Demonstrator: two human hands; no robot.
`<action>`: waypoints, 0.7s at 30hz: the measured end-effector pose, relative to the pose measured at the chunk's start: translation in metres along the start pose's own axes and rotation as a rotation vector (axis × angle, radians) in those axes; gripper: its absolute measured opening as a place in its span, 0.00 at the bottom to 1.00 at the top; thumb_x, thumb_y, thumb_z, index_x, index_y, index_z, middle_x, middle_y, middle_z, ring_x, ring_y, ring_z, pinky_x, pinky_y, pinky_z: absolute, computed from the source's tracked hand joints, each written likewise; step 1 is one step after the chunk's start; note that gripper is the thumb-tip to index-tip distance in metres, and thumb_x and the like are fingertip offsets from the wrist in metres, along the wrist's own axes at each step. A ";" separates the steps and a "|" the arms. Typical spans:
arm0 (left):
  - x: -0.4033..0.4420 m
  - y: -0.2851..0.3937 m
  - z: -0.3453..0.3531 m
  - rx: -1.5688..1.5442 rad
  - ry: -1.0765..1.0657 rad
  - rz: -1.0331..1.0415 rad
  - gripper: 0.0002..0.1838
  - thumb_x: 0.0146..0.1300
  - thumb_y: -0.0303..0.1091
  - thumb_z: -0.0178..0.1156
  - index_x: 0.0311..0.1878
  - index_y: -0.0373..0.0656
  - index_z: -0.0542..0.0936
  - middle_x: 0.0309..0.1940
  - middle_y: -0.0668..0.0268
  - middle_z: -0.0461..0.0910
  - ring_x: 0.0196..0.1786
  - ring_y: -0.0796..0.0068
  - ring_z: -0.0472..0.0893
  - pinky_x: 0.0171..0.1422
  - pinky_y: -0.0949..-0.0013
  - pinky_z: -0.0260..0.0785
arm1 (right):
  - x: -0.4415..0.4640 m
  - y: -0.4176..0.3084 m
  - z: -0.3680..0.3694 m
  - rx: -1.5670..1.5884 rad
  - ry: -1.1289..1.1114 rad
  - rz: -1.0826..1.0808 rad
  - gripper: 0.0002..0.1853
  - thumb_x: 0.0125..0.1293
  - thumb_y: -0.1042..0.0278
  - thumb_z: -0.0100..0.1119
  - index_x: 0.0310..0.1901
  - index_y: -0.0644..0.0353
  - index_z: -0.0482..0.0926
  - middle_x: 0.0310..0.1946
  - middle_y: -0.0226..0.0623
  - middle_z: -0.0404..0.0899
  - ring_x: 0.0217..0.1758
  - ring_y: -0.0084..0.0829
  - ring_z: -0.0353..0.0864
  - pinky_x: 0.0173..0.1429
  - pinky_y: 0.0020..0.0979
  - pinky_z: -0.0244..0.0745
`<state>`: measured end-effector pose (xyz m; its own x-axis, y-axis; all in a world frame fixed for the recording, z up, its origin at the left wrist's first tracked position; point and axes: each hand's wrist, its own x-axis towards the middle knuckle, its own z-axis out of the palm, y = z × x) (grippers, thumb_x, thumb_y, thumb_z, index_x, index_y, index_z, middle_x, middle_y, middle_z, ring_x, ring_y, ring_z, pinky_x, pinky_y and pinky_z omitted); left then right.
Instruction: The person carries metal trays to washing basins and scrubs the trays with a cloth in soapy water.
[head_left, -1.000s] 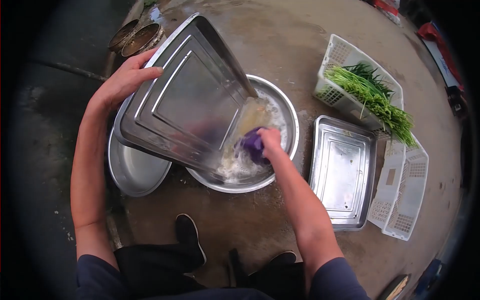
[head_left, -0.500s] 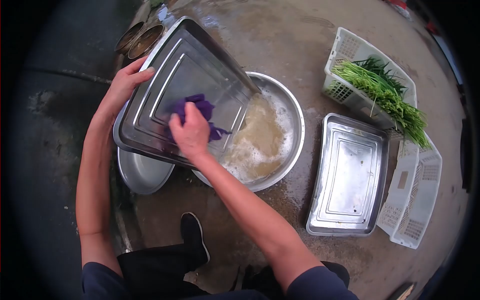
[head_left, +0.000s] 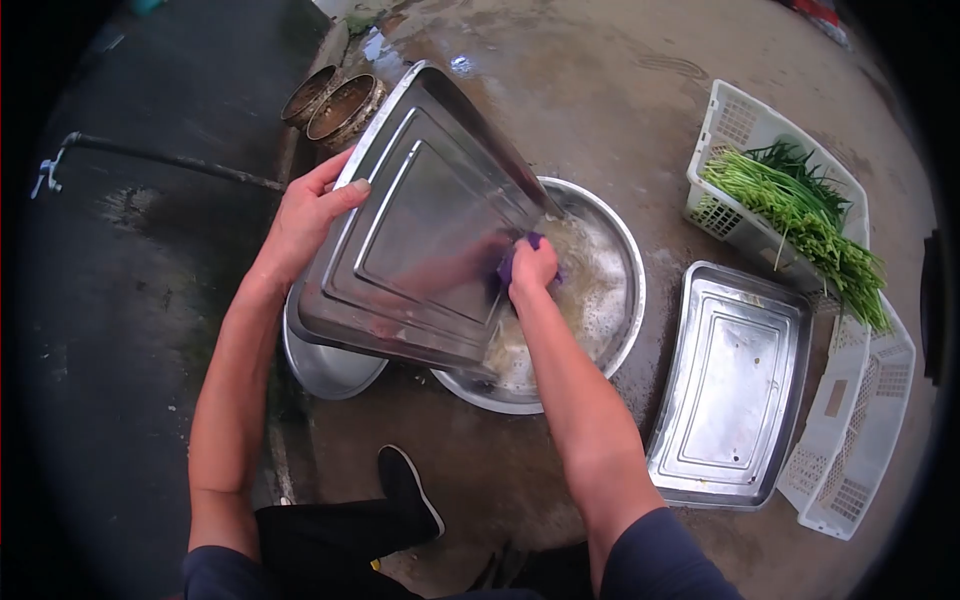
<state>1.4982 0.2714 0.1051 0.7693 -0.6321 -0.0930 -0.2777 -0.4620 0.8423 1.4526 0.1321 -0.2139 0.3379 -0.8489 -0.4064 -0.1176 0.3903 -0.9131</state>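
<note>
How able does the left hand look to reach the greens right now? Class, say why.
Probably not: the left hand grips the tilted tray, and that tray and the basin lie between it and the greens.

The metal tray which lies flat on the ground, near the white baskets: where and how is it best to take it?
I would take the flat tray by its long left rim, around the middle, coming from the left. The raised edge offers something to grip, and bare ground borders that side, while the white baskets crowd the right side.
</note>
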 end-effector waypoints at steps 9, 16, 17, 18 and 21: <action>0.007 -0.012 -0.007 -0.056 0.043 -0.033 0.28 0.63 0.33 0.59 0.67 0.38 0.69 0.50 0.65 0.80 0.48 0.81 0.78 0.55 0.75 0.69 | -0.098 -0.156 0.059 0.050 -0.269 -0.944 0.10 0.56 0.62 0.56 0.36 0.59 0.78 0.48 0.40 0.74 0.53 0.44 0.70 0.54 0.43 0.65; 0.003 -0.020 -0.011 0.016 0.080 -0.049 0.29 0.63 0.34 0.60 0.67 0.36 0.69 0.53 0.62 0.79 0.50 0.77 0.78 0.57 0.73 0.69 | -0.031 -0.048 0.042 -0.378 -0.130 -0.747 0.22 0.58 0.62 0.56 0.56 0.50 0.78 0.63 0.37 0.69 0.63 0.44 0.67 0.61 0.48 0.66; 0.003 -0.021 -0.013 0.012 0.084 -0.064 0.29 0.62 0.33 0.59 0.67 0.36 0.69 0.53 0.62 0.79 0.50 0.78 0.78 0.57 0.74 0.69 | -0.016 -0.023 0.032 -0.444 -0.125 -0.721 0.21 0.59 0.62 0.54 0.55 0.50 0.78 0.61 0.39 0.70 0.63 0.45 0.67 0.61 0.48 0.67; 0.003 -0.022 -0.014 0.010 0.088 -0.066 0.29 0.62 0.33 0.59 0.67 0.36 0.69 0.53 0.62 0.79 0.50 0.78 0.78 0.57 0.74 0.69 | -0.007 -0.006 0.017 -0.483 -0.140 -0.683 0.20 0.60 0.61 0.53 0.55 0.51 0.78 0.59 0.41 0.71 0.61 0.46 0.68 0.62 0.46 0.67; -0.001 -0.024 -0.015 -0.023 0.086 -0.069 0.29 0.62 0.33 0.59 0.67 0.36 0.69 0.53 0.62 0.79 0.50 0.77 0.78 0.57 0.74 0.69 | 0.029 0.033 -0.018 -0.632 -0.292 -0.430 0.15 0.64 0.58 0.46 0.41 0.60 0.77 0.48 0.51 0.74 0.53 0.53 0.73 0.58 0.48 0.68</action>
<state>1.5126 0.2926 0.0931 0.8327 -0.5433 -0.1065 -0.2096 -0.4873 0.8477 1.4420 0.1134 -0.2563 0.6926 -0.7178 -0.0715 -0.3970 -0.2966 -0.8686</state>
